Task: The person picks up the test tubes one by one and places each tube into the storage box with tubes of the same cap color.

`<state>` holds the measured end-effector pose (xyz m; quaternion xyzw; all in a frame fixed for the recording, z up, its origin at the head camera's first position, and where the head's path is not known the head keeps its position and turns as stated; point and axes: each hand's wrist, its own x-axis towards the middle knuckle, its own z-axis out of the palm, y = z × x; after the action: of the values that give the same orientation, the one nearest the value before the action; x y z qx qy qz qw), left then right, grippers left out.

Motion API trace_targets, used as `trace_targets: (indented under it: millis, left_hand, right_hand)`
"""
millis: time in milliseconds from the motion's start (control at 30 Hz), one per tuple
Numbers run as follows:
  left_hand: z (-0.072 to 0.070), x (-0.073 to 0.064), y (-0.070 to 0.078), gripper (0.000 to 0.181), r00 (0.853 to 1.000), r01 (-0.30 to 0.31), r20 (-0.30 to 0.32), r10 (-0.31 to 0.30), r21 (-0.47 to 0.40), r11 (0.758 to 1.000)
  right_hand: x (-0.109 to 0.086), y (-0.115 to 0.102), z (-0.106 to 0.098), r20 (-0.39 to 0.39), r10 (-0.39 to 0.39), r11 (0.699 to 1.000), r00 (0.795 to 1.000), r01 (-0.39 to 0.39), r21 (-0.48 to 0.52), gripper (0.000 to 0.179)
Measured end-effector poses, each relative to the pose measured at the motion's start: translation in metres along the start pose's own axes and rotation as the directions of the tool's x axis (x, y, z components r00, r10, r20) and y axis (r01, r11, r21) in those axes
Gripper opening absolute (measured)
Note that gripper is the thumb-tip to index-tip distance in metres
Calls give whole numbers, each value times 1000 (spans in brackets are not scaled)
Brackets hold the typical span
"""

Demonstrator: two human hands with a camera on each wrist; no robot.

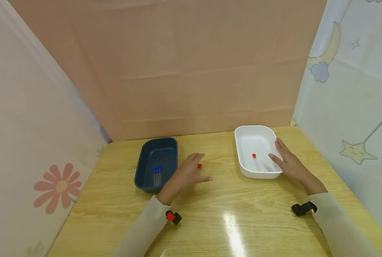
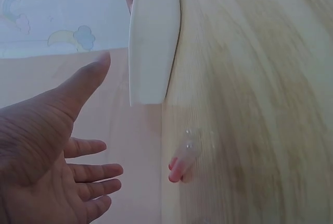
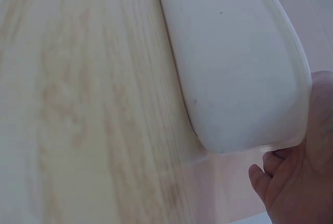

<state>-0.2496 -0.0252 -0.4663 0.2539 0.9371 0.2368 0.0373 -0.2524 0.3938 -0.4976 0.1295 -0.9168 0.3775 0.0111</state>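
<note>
My left hand [image 1: 188, 174] hovers above the table, thumb and fingers spread apart with nothing held. Close beside it lie clear tubes with red caps [image 2: 176, 172], partly hidden behind the hand in the head view. At the right, my right hand [image 1: 292, 166] holds the side of a white tray [image 1: 257, 175], thumb over the rim and fingers along the outside. Inside that tray is a red-capped piece [image 1: 254, 156]. To the left of my left hand stands a dark blue tray [image 1: 160, 142] containing several clear tubes with blue caps [image 1: 157, 170].
Both trays stand on a light wooden table [image 1: 210, 214], near its back edge. A plain pinkish-tan cloth [image 1: 191, 71] hangs behind it. Pale patterned curtains [image 1: 355, 107] close off the two sides.
</note>
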Motion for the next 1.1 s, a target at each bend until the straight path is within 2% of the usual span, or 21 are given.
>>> trace_targets:
  millis: [200, 333, 467, 667, 1100]
  left_hand:
    - [3, -5, -9, 104, 1000, 7, 15, -7, -20, 1000]
    - [1, -7, -11, 105, 998, 41, 50, -40, -21, 999]
    - [-2, -5, -12, 104, 994, 58, 90, -62, 46, 997]
    - [-3, 0, -14, 102, 987, 52, 143, -74, 152, 987]
    - [-3, 11, -12, 98, 980, 10, 183, -76, 337, 941]
  right_hand:
    - [0, 1, -3, -7, -5, 1000, 1000, 5, -13, 77]
    - [0, 2, -4, -5, -2, 1000, 1000, 2, -13, 78]
    - [1, 2, -4, -4, 6, 1000, 1000, -6, -8, 78]
    - [3, 1, -5, -4, 0, 1000, 1000, 0, -9, 78]
    - [2, -1, -3, -10, -21, 1000, 1000, 21, 2, 77]
